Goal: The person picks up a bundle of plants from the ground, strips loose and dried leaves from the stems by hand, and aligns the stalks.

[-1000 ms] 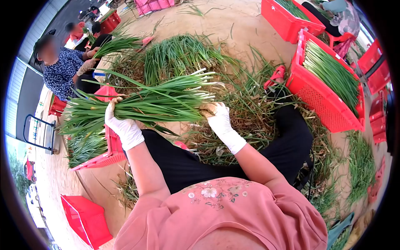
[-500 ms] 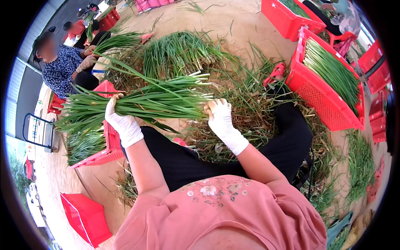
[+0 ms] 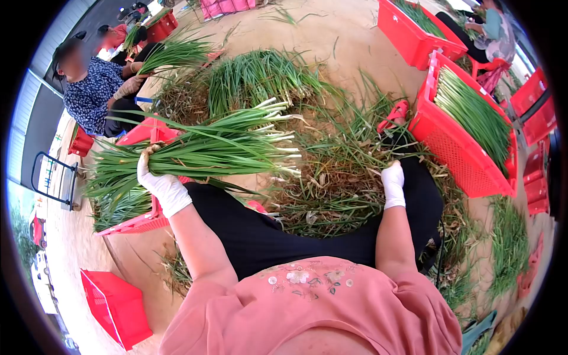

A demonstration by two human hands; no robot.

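Observation:
My left hand (image 3: pixel 158 180), in a white glove, is closed around a thick bunch of garlic chives (image 3: pixel 219 148). The white stem ends point right and the long green leaves spread left over a red crate. My right hand (image 3: pixel 393 184), also gloved, is closed above my right knee, apart from the bunch; its fingers are curled and what they hold, if anything, cannot be made out. Beneath and between the hands lies a heap of trimmed leaves and dry scraps (image 3: pixel 337 189).
A red crate (image 3: pixel 455 160) of neatly laid chives stands at right, another crate (image 3: pixel 414 35) behind it. A pile of untrimmed chives (image 3: pixel 260 80) lies ahead. A co-worker (image 3: pixel 94 89) sits at left handling chives. A red crate (image 3: pixel 118 307) sits lower left.
My right hand has moved right, away from the stem ends of the bunch, to above my right knee. My left hand keeps its hold and has shifted slightly left.

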